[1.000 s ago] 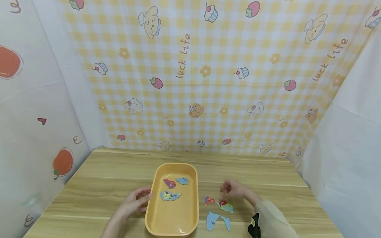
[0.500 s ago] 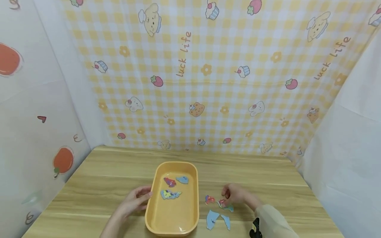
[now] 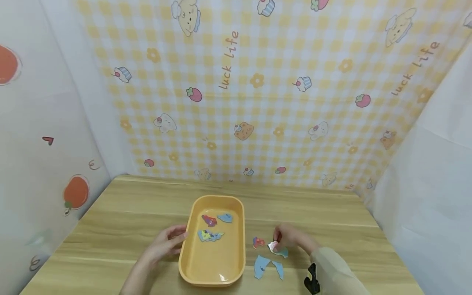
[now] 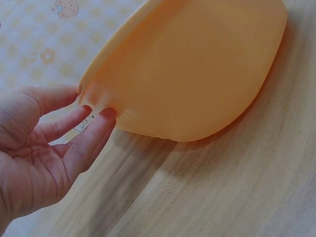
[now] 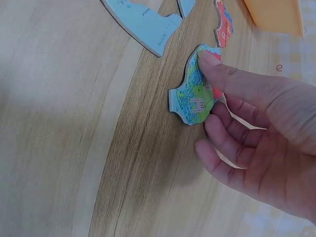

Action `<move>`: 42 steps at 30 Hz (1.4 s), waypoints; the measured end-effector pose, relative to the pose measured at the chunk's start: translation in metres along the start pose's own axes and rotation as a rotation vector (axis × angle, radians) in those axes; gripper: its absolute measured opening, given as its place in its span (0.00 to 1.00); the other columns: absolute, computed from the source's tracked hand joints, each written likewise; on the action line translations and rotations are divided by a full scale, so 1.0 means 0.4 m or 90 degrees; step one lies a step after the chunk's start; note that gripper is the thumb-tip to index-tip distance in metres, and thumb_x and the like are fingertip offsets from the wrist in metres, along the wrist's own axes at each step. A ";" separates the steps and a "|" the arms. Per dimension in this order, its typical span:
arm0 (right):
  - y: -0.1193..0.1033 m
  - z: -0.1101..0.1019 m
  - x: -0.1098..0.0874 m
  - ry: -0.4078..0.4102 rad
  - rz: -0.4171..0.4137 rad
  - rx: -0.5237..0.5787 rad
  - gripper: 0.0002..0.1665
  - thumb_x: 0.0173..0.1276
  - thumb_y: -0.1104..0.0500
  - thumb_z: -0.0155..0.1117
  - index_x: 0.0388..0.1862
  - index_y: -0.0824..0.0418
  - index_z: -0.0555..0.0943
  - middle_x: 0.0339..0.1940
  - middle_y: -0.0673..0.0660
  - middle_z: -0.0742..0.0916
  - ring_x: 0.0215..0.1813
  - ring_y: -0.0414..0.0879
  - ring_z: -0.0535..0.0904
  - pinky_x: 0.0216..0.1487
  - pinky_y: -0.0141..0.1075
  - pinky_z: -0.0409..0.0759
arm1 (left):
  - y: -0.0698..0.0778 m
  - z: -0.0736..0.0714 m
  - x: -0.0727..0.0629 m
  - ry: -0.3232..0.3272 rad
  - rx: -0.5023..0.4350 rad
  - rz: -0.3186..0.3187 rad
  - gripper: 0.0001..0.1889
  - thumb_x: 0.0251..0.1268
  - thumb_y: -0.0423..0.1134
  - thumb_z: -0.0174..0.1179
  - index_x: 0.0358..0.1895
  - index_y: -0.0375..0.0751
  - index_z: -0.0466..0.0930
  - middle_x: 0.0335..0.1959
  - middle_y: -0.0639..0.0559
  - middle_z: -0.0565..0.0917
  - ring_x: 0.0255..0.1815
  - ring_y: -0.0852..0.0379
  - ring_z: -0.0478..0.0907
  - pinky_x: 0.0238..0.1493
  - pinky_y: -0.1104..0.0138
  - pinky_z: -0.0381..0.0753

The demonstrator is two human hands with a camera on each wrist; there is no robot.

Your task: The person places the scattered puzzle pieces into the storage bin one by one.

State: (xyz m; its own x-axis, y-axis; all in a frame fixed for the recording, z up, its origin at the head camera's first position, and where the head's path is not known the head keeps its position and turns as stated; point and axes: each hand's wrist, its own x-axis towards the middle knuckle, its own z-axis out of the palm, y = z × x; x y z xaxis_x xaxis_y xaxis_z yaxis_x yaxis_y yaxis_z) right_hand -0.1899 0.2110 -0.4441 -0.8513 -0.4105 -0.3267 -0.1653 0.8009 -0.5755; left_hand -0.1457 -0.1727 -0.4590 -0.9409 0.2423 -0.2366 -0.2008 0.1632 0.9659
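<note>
My left hand (image 3: pixel 166 243) rests against the left side of a yellow-orange tray (image 3: pixel 212 270). In the left wrist view, its thumb touches the tray's rim and relaxed fingertips meet the outer wall (image 4: pixel 197 74). To the right of the tray, my right hand (image 3: pixel 293 237) pinches a green, blue and red puzzle piece (image 5: pixel 197 98). The thumb lies on its printed face and the fingers are at its edge. Light glares off this puzzle piece (image 3: pixel 273 246) in the head view, where the hand hides part of it.
Several puzzle pieces lie in the tray: a red-purple one (image 3: pixel 209 221), a light blue one (image 3: pixel 225 218) and a yellow-blue one (image 3: pixel 208 236). On the wooden table (image 3: pixel 332 217) are a red piece (image 3: pixel 259 242) and two light blue pieces, one larger (image 3: pixel 260 266), one narrow (image 3: pixel 278 269).
My right hand has come down onto the green and red puzzle piece and taken hold of it. The left hand stays at the tray. The head view has tilted slightly.
</note>
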 end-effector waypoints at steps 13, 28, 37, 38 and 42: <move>-0.015 -0.028 0.045 -0.014 0.020 -0.013 0.14 0.47 0.67 0.73 0.27 0.64 0.74 0.25 0.53 0.76 0.29 0.43 0.67 0.27 0.29 0.68 | 0.014 -0.026 0.016 -0.007 -0.011 0.017 0.32 0.66 0.41 0.53 0.64 0.23 0.53 0.61 0.26 0.63 0.48 0.54 0.76 0.49 0.61 0.83; -0.019 -0.065 0.072 -0.051 0.011 -0.004 0.11 0.51 0.69 0.68 0.29 0.65 0.74 0.25 0.52 0.76 0.26 0.41 0.68 0.20 0.25 0.69 | 0.030 -0.025 0.027 0.028 -0.015 0.000 0.31 0.66 0.40 0.52 0.65 0.24 0.54 0.62 0.27 0.63 0.51 0.53 0.76 0.50 0.62 0.83; -0.004 -0.058 0.055 -0.058 0.039 0.026 0.13 0.51 0.67 0.69 0.32 0.64 0.73 0.27 0.54 0.77 0.26 0.42 0.68 0.23 0.29 0.72 | 0.021 -0.011 0.033 0.024 -0.007 -0.005 0.31 0.65 0.41 0.53 0.65 0.25 0.55 0.61 0.28 0.64 0.48 0.55 0.76 0.48 0.63 0.83; -0.001 -0.055 0.048 -0.060 0.042 0.032 0.13 0.51 0.67 0.69 0.32 0.64 0.73 0.27 0.54 0.77 0.26 0.42 0.68 0.23 0.30 0.72 | 0.017 -0.007 0.033 0.021 -0.005 -0.006 0.31 0.65 0.40 0.53 0.64 0.25 0.55 0.61 0.27 0.64 0.48 0.55 0.76 0.48 0.63 0.83; 0.015 -0.035 0.029 -0.061 0.049 0.041 0.13 0.50 0.68 0.69 0.31 0.64 0.74 0.27 0.54 0.77 0.26 0.42 0.68 0.23 0.29 0.71 | 0.000 0.010 0.028 0.016 -0.011 -0.016 0.30 0.66 0.39 0.53 0.64 0.24 0.55 0.60 0.27 0.65 0.48 0.53 0.76 0.48 0.62 0.83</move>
State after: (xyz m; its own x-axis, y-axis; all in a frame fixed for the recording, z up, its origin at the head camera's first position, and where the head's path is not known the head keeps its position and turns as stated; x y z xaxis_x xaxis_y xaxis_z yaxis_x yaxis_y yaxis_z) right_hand -0.2076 0.2171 -0.4409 -0.8082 -0.3913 -0.4401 -0.0666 0.8033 -0.5918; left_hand -0.1550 -0.1662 -0.4620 -0.9418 0.2149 -0.2585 -0.2290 0.1529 0.9614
